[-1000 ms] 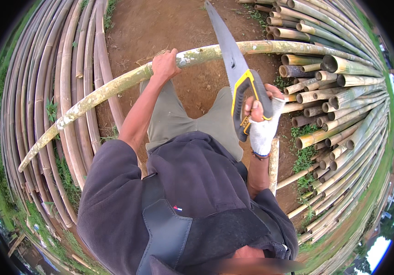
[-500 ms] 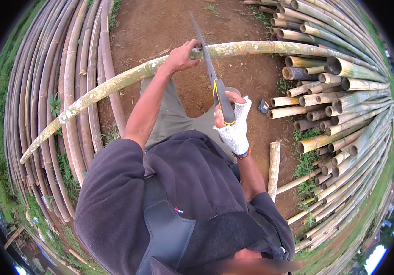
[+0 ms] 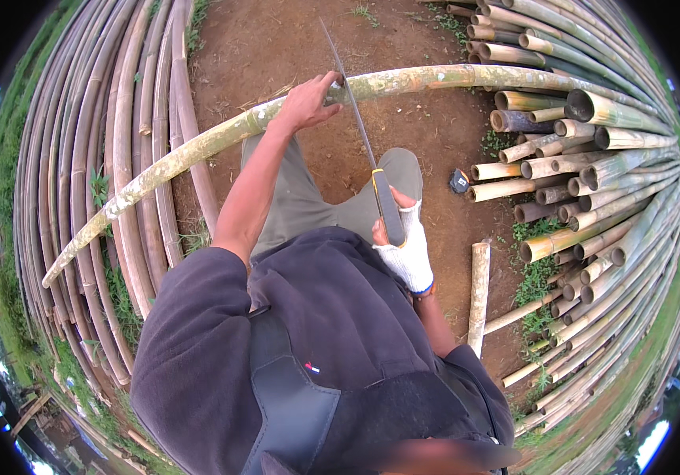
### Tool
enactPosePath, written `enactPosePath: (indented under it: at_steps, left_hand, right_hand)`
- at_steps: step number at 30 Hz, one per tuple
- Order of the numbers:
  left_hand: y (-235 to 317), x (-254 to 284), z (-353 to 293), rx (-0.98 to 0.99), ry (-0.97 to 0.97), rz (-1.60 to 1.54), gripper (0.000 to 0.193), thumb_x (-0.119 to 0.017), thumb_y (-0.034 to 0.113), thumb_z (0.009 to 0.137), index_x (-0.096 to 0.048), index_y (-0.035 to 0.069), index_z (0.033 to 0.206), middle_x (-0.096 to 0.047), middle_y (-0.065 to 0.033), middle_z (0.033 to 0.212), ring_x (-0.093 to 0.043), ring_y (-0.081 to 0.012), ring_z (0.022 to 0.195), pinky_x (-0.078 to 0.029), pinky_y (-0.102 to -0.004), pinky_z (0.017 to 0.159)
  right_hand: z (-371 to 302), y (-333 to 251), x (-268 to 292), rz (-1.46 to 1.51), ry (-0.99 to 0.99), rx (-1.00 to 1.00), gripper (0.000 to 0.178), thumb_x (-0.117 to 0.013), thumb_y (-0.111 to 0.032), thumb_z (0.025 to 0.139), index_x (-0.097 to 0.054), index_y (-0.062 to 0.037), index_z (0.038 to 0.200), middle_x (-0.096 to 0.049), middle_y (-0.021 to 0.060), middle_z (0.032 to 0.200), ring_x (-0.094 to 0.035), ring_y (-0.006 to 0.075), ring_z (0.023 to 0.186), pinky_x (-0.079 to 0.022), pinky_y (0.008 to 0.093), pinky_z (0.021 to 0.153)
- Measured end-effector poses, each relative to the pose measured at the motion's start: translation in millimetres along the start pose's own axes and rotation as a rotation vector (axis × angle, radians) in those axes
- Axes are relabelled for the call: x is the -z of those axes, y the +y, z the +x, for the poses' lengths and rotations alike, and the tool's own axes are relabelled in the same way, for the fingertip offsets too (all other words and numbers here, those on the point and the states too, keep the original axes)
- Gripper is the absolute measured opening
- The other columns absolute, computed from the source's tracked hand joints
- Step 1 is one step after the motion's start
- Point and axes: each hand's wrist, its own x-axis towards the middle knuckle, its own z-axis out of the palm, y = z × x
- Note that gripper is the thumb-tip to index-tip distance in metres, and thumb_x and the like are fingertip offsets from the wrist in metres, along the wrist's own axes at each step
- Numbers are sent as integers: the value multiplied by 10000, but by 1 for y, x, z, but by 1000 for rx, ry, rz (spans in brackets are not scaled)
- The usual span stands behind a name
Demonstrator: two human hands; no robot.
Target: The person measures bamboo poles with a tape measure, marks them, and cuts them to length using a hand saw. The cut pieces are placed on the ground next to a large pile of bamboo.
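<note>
A long bamboo pole, mottled pale and green, stretches across in front of me from the left stack to the right stack. My bare left hand is wrapped over it from above, beside the cut line. In a white fingerless-tipped glove, my right hand grips the dark, yellow-edged handle of a handsaw. The saw's thin blade lies across the pole just right of my left fingers, its tip pointing away from me. How deep the blade sits in the bamboo I cannot make out.
Stacked bamboo poles lie along the left. To the right, a large pile of poles shows its cut ends. A tape measure rests on the brown soil near them. A short bamboo piece lies by my right arm.
My right hand has drawn the saw back toward me and slightly down, so the handle sits closer to my body. The left hand keeps its place on the pole.
</note>
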Motion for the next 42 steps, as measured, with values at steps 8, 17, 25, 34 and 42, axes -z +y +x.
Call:
enactPosePath:
  at_steps: [8,17,25,34,42]
  left_hand:
    - [-2,-11,0,-8,29,58,605,-772,350,931,-502,149,1434,-700,-170,1270,-681,-391,1175,-545,-507,984]
    - [-3,-13,15,148,-59,246,709,-884,380,777,-553,121,1347,-769,-198,1099,-749,-406,1041,-598,-517,877]
    - [-12,-9,24,229,-180,310,537,-869,348,712,-667,50,1111,-781,-219,1020,-764,-426,971,-620,-530,847]
    - [-5,3,39,180,-210,315,617,-886,428,735,-687,51,1181,-792,-214,1079,-762,-423,1037,-619,-521,899]
    - [-6,4,32,249,-266,285,635,-870,412,753,-665,53,1236,-780,-227,1130,-745,-434,1082,-606,-529,943]
  right_hand:
    - [-38,3,8,57,50,-104,618,-633,-8,982,-426,-26,1565,-535,100,1383,-588,116,1036,-540,289,912]
    - [103,-3,-15,297,44,-35,644,-691,36,922,-488,-75,1523,-560,-8,993,-544,62,887,-513,254,796]
    - [-54,-13,5,362,104,-292,653,-621,47,939,-421,-38,1555,-536,119,1408,-558,187,1216,-477,351,1083]
    - [150,11,-32,305,97,12,592,-716,10,947,-484,-95,1482,-569,-13,965,-564,75,838,-520,253,744]
    - [-84,-7,2,219,166,-344,612,-633,17,895,-495,-14,1490,-561,143,1365,-584,225,1208,-468,368,1082]
